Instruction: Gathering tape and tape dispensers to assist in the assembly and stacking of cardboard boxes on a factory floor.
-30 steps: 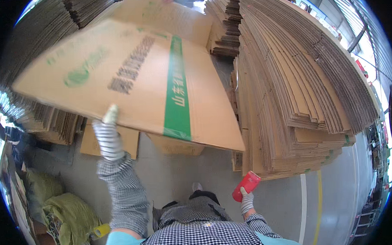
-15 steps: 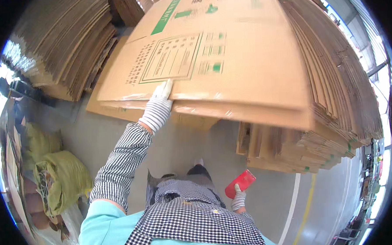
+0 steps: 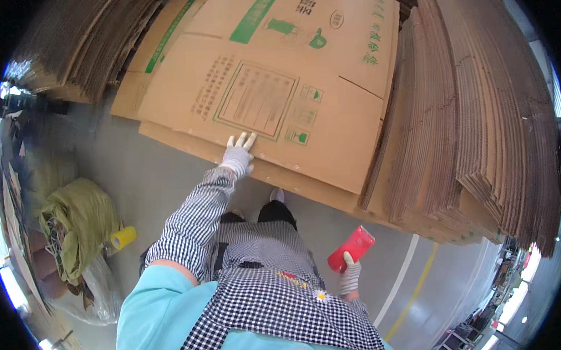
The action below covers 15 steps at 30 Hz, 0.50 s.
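Observation:
A large flattened cardboard box (image 3: 329,135), brown with green and dark print, lies ahead of me on more flat cardboard. My left hand (image 3: 238,155), in a white-and-grey striped glove, rests on it by the near edge. Its fingers are spread over the top face, and the thumb is hard to make out. Low on the right, my right hand (image 3: 349,276), gloved the same way, is closed round a red flat oblong thing (image 3: 354,245). Its exact kind does not show.
Tall stacks of flattened boxes (image 3: 415,113) stand close on the right, with another stack (image 3: 68,40) at the far left. Left of me are an olive-green sack (image 3: 82,221), a yellow tape roll (image 3: 123,237) and clear plastic (image 3: 101,295). White and yellow floor lines (image 3: 410,288) run at the right.
The big flattened box has come down from a raised, tilted position and lies flatter. My left hand has gone from gripping its edge to spread fingers on top. The right hand still holds the red thing.

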Each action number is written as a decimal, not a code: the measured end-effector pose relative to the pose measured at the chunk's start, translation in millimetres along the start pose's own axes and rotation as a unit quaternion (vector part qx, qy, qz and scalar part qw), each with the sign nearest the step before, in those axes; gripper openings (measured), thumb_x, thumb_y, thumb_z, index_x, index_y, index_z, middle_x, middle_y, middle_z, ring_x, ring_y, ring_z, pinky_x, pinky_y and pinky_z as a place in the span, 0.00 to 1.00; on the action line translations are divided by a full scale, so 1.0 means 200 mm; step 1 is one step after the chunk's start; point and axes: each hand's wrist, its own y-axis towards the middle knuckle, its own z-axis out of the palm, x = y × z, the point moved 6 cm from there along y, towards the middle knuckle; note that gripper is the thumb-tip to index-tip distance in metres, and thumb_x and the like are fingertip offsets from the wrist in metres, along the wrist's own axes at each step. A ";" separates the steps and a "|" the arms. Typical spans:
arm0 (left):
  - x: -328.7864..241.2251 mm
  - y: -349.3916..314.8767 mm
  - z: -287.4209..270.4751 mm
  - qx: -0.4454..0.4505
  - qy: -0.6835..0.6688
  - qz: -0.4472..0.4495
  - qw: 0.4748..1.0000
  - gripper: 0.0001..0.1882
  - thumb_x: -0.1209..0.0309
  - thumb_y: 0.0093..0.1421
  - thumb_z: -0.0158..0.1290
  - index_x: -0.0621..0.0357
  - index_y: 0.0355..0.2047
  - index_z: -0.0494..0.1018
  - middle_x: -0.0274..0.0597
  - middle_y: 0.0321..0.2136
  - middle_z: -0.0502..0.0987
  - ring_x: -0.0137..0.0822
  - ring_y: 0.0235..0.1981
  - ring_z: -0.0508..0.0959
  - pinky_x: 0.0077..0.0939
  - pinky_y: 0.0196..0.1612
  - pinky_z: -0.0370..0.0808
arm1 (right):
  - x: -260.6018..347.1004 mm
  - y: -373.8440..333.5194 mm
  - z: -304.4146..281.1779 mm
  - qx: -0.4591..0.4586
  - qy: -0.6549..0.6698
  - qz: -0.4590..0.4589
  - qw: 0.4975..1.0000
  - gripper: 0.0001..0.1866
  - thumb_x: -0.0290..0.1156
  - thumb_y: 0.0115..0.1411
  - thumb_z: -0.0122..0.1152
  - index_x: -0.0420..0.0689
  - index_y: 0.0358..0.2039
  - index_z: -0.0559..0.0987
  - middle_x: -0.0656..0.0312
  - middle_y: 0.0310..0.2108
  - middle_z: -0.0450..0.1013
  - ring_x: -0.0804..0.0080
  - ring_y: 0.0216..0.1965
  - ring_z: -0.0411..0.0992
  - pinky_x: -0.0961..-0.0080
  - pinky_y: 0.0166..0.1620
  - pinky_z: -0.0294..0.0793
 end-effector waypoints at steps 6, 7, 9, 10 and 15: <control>-0.14 0.26 0.19 0.079 -0.689 -0.137 0.707 0.29 0.45 0.64 0.44 0.59 0.43 0.80 0.54 0.63 0.61 0.41 0.67 0.55 0.38 0.67 0.51 | 0.37 0.29 0.49 0.107 0.056 0.056 0.991 0.26 0.41 0.55 0.64 0.41 0.51 0.72 0.59 0.42 0.74 0.66 0.42 0.74 0.67 0.47 0.75; -0.25 0.24 0.15 0.121 -0.746 -0.111 0.646 0.36 0.41 0.64 0.39 0.63 0.46 0.77 0.54 0.62 0.62 0.41 0.67 0.56 0.38 0.67 0.50 | 0.54 0.26 0.67 0.165 0.032 0.030 0.985 0.28 0.43 0.53 0.66 0.40 0.50 0.73 0.60 0.41 0.75 0.68 0.42 0.74 0.68 0.46 0.75; -0.50 0.15 -0.05 0.164 -0.842 -0.036 0.512 0.48 0.32 0.62 0.28 0.70 0.53 0.70 0.54 0.62 0.63 0.42 0.66 0.58 0.38 0.68 0.50 | 0.82 0.22 0.87 0.228 0.005 0.009 0.974 0.29 0.44 0.52 0.68 0.40 0.49 0.74 0.60 0.40 0.75 0.70 0.41 0.74 0.70 0.46 0.75; -0.58 0.09 -0.16 0.162 -0.881 0.007 0.444 0.54 0.29 0.60 0.23 0.73 0.57 0.66 0.55 0.61 0.63 0.43 0.65 0.59 0.38 0.68 0.49 | 0.93 0.20 0.97 0.302 -0.072 0.003 0.951 0.29 0.44 0.49 0.71 0.39 0.47 0.75 0.61 0.40 0.76 0.72 0.41 0.74 0.72 0.46 0.74; -0.61 0.08 -0.75 0.091 -0.964 0.171 0.182 0.60 0.24 0.55 0.23 0.76 0.59 0.60 0.55 0.62 0.62 0.44 0.65 0.59 0.38 0.68 0.49 | 1.28 0.29 1.28 0.403 -0.273 -0.052 0.872 0.35 0.43 0.43 0.76 0.42 0.51 0.76 0.60 0.42 0.77 0.69 0.47 0.73 0.72 0.52 0.71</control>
